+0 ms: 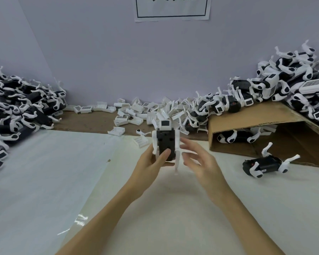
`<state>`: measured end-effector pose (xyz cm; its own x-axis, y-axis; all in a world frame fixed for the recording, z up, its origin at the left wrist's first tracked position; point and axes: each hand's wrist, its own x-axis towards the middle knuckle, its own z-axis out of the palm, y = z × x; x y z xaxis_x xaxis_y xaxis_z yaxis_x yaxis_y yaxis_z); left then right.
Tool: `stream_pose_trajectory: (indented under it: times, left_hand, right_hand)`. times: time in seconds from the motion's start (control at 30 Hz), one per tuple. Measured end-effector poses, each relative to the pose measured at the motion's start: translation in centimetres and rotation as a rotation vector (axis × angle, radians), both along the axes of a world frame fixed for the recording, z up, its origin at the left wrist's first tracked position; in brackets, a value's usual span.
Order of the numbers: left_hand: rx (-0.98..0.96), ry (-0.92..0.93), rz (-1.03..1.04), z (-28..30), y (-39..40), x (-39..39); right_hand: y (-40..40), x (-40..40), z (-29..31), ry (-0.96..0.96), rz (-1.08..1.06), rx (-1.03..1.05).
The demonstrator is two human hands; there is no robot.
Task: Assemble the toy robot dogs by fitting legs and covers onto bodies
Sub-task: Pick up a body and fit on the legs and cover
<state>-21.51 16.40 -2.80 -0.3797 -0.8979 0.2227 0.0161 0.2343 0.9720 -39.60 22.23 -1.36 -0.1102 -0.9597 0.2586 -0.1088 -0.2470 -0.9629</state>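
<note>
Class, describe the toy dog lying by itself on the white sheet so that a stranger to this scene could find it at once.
Start at the tilted cardboard box on the right. Just in front of its open side, one toy dog lies alone on the white sheet, legs sticking out. Unlike the heaped dogs and the one gripped in the left hand, it touches no other piece.

A toy robot dog [165, 142] of hard plastic — matt black body, smooth white legs and head with a faint sheen. Piled dogs on the left [17, 107] and piled dogs on the right [293, 85] show the same black and white plastic. Loose covers [136, 111] are thin white plastic. The bench [173, 208] wears a smooth, off-white sheet, slightly glossy where light catches it; bare brown board shows behind. A cardboard box [256, 116] is matt brown with raw corrugated edges. A paper sign [171, 8] hangs on the matt, pale wall — its edges curl.
</note>
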Motion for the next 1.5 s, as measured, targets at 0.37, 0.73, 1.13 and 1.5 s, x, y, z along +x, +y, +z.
stream_pose_trajectory:
  times: [0.37,0.73,1.13,1.5]
  left_hand:
    - [0.051,-0.113,0.039,1.0,-0.3,0.9]
    - [0.014,-0.038,0.102,1.4,-0.5,1.5]
    - [-0.171,-0.2,-0.076,1.9,-1.0,3.7]
    - [0.017,0.185,-0.009,2.0,-0.3,2.7]
  right_hand:
    - [-0.4,0.5,-1.1,0.233,-0.156,0.015]
    - [0.3,0.9,-0.9,0.203,0.089,0.065]
    - [0.1,0.0,-0.9,0.427,-0.101,-0.194]
    - [0.0,1.8,-1.7,0.773,-0.163,-0.413]
